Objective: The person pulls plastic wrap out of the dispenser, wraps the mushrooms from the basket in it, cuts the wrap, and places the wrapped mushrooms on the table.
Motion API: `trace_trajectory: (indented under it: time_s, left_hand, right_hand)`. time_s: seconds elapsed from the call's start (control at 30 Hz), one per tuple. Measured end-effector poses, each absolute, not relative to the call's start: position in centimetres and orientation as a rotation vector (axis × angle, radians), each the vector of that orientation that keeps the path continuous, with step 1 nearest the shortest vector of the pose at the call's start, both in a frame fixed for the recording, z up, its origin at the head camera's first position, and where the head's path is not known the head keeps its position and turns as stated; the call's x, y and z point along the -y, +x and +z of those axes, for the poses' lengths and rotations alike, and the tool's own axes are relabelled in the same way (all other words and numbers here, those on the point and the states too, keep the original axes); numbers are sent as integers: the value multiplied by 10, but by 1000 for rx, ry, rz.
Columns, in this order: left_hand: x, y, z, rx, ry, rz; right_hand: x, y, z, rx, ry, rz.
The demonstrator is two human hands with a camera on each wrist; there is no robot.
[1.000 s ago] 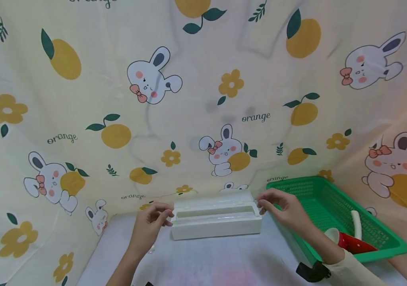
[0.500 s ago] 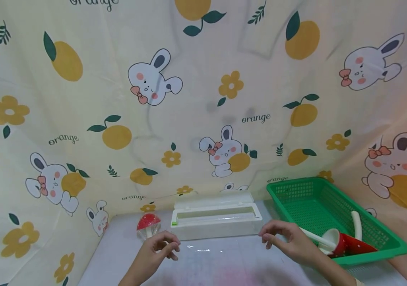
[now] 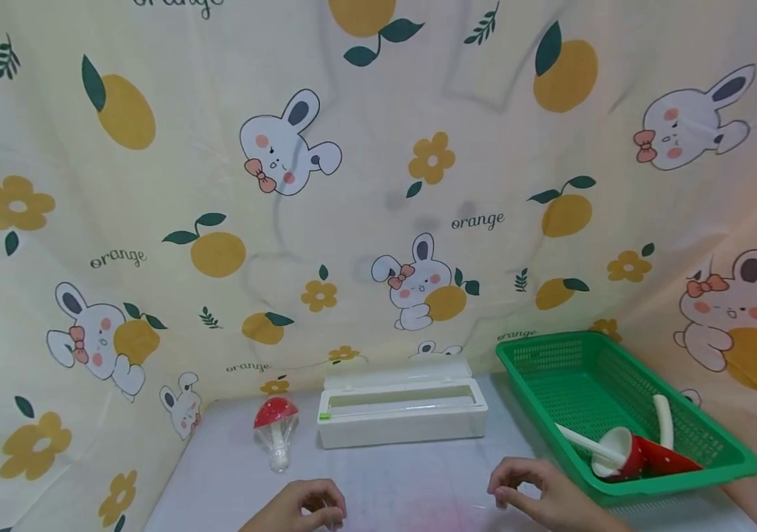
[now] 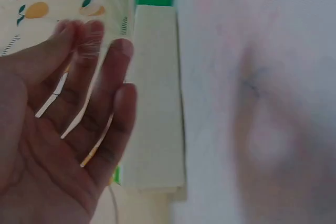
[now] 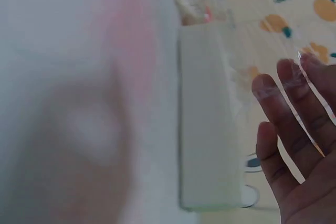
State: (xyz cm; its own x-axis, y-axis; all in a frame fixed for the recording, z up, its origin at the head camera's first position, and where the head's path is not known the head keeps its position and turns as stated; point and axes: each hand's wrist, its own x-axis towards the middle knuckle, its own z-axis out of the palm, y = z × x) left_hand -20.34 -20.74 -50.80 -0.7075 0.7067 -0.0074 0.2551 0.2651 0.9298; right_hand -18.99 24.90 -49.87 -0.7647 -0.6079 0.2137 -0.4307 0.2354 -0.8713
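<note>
Low at the front of the head view, my left hand (image 3: pixel 300 507) and right hand (image 3: pixel 545 496) stand apart, each pinching an edge of clear cling film between thumb and fingers. The film (image 5: pixel 268 45) is nearly invisible; it shows as creases over the fingertips in both wrist views. Behind the hands sits a long white cling film dispenser (image 3: pixel 405 427), lid raised, with a small green slider (image 3: pixel 324 416) at its left end. Left of the dispenser lies a toy mushroom (image 3: pixel 276 411) with a red cap and white stem, wrapped in clear film.
At the right, a green plastic basket (image 3: pixel 691 483) holds red dotted pieces (image 3: pixel 667 456) with white insides and white stems (image 3: pixel 663 421). A patterned cloth (image 3: pixel 352 185) hangs behind the pale table (image 3: pixel 219 458).
Both hands have drawn back from the dispenser toward the front edge, film stretched between them. The left forearm no longer hides the wrapped mushroom.
</note>
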Motion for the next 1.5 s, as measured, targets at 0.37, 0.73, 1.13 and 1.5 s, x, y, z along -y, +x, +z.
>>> trace_trajectory:
  time_s: [0.37,0.73,1.13,1.5]
  left_hand:
    - [212,-203,-543,-2002,862,1348]
    - [211,-214,-570,-2283,1221,1082]
    - [220,-256,-636,-2154,850,1052]
    - [196,-212,-568,-2345,868,1006]
  right_hand:
    - [-252,-187,-534,-2078,-972,-1474]
    - [-252,-194,-563,-1909,-1088,-1428]
    - [-257,-192,-557,-1857,-966,-1426]
    - [-263,-180,-530,-2199,-913,-1343]
